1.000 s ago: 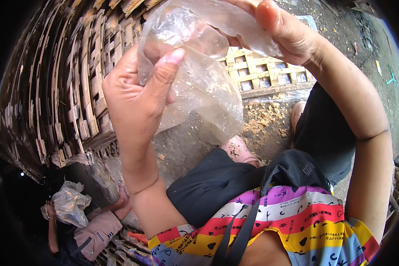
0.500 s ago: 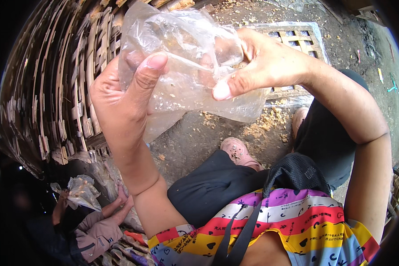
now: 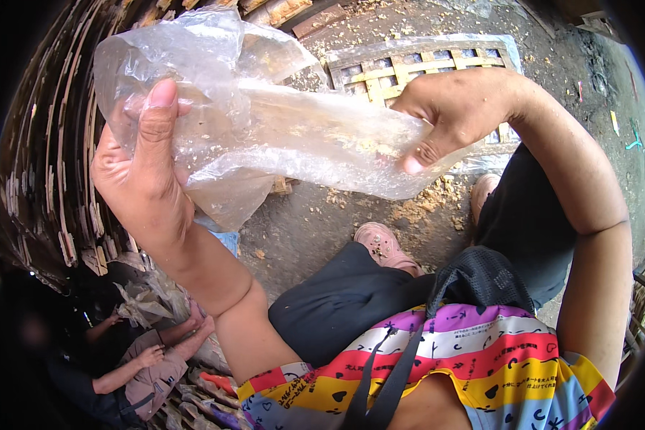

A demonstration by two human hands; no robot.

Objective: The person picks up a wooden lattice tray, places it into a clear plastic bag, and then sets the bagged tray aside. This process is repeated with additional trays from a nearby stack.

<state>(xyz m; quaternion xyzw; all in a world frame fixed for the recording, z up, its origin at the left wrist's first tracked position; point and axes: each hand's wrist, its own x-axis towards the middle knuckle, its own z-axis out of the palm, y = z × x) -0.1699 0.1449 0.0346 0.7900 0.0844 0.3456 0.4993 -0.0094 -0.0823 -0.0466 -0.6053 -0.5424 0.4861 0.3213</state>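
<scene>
Head view: left hand and right hand each pinch an end of a clear plastic bag, stretched between them; apparently mid-straightening, needing steady, even tension next.

Left of you: stacked woven bamboo baskets
Ahead: wooden lattice frame on dirt ground
Lower left: seated person

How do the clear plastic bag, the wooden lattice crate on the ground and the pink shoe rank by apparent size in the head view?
1. clear plastic bag, though it is nearest the camera
2. wooden lattice crate
3. pink shoe
</scene>
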